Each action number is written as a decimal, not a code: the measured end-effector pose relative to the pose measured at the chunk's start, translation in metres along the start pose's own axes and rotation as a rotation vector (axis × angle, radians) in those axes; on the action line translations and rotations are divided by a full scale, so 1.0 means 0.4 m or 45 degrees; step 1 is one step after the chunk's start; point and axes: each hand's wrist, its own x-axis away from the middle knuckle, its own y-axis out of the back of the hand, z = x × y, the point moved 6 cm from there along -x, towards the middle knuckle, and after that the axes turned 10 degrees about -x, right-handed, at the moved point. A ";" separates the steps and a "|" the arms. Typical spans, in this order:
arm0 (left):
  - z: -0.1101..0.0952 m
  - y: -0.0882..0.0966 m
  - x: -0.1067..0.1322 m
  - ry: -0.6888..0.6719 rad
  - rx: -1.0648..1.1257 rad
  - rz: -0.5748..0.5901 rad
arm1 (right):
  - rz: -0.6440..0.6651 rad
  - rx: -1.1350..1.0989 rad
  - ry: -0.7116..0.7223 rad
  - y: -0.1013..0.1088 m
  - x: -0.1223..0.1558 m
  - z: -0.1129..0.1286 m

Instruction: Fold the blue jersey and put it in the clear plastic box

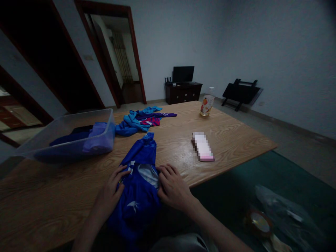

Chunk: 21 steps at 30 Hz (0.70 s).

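Presently, garment: a blue garment with white markings is laid over the near edge of the surface, its lower part hanging off that edge and its upper end pointing toward the far edge.
Left hand: the left hand is pressed on the left side of the blue garment, palm down.
Left fingers: the fingers are spread moderately and curled onto the cloth; whether cloth is pinched beneath them cannot be told.
Right hand: the right hand is laid on the right side of the same garment, at the near edge of the surface.
Right fingers: the fingers are held close together and bent over a fold of cloth; a true grasp cannot be told.
Bin: a clear plastic bin is set toward the left edge of the surface, with dark blue and purple cloth seen inside.
Pile: a heap of clothes in light blue, purple and pink is placed near the far edge, just beside the bin.
Bottle: 1 bottle with an orange label is stood upright at the far edge.
Flat item: a blurred pink-and-white object is laid toward the right edge, well apart from both hands.
Lighting: the room is dim, so fine detail is lost.
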 end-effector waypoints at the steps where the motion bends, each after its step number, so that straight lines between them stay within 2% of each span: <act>1: 0.000 -0.001 -0.001 0.012 -0.003 -0.011 | 0.003 0.003 -0.002 0.000 0.000 0.000; 21: -0.014 -0.001 -0.005 0.018 -0.007 -0.068 | -0.021 0.012 0.003 0.002 0.000 0.001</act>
